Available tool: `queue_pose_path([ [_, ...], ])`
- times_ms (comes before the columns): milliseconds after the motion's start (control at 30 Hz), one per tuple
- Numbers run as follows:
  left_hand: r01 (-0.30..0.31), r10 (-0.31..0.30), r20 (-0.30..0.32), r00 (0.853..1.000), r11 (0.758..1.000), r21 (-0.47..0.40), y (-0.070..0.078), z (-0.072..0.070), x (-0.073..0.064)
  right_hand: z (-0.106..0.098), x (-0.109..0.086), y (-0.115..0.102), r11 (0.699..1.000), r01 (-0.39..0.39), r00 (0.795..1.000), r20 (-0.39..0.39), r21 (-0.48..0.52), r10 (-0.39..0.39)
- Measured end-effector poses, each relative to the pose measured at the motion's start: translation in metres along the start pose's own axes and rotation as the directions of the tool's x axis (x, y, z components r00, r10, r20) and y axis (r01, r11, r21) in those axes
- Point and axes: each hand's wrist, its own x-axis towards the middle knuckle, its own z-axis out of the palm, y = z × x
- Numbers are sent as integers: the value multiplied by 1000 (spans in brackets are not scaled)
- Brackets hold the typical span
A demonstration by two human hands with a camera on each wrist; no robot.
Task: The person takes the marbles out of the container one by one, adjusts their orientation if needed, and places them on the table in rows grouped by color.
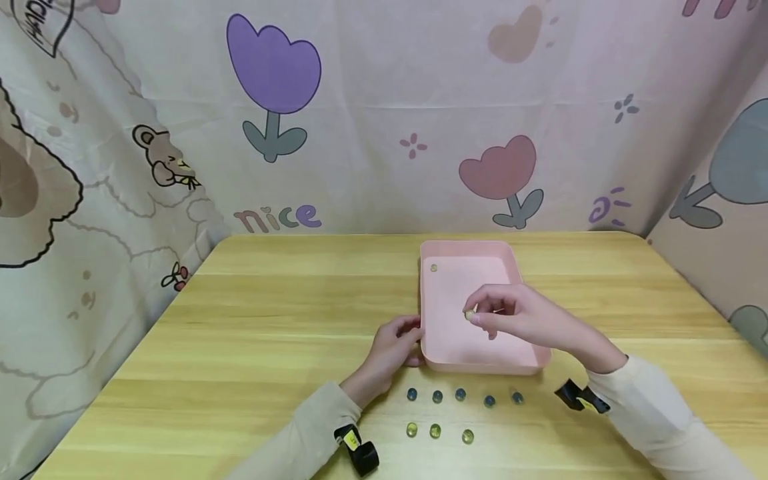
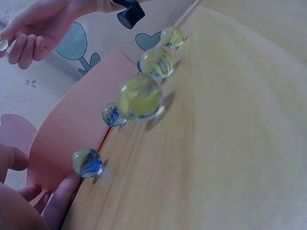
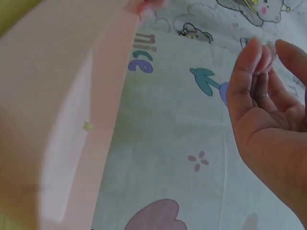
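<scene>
My right hand [image 1: 510, 313] is raised over the pink tray [image 1: 444, 367], pinching a small clear yellowish marble [image 1: 469, 314] between thumb and fingertips. At the tray's left side, my left hand [image 1: 390, 350] holds the wall near the front corner, fingers bent against it. Inside the tray, one yellowish marble [image 1: 434, 268] lies at the far left corner. In front of the tray several blue marbles [image 1: 461, 395] form a row. Nearer still sit three yellow-green marbles [image 1: 435, 431], seen large in the left wrist view with swirls inside the glass [image 2: 140, 98].
The wooden table [image 1: 270, 320] runs back to a hanging cloth [image 1: 372, 167] printed with flowers and animals. Cloth also hangs along both sides. A black strap with a camera [image 1: 358, 450] is on the left wrist, another [image 1: 582, 397] on the right.
</scene>
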Motion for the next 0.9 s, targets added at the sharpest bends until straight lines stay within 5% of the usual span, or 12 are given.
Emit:
queue_pose_path([
  [400, 0, 0, 7, 1000, 1000, -15, -2, -1, -1, 23, -21, -1, 998, 56, 998, -33, 29, -55],
  [900, 5, -5, 3, 1000, 1000, -29, -2, -3, -1, 39, -47, 10, 990, 26, 998, 59, 140, -35],
])
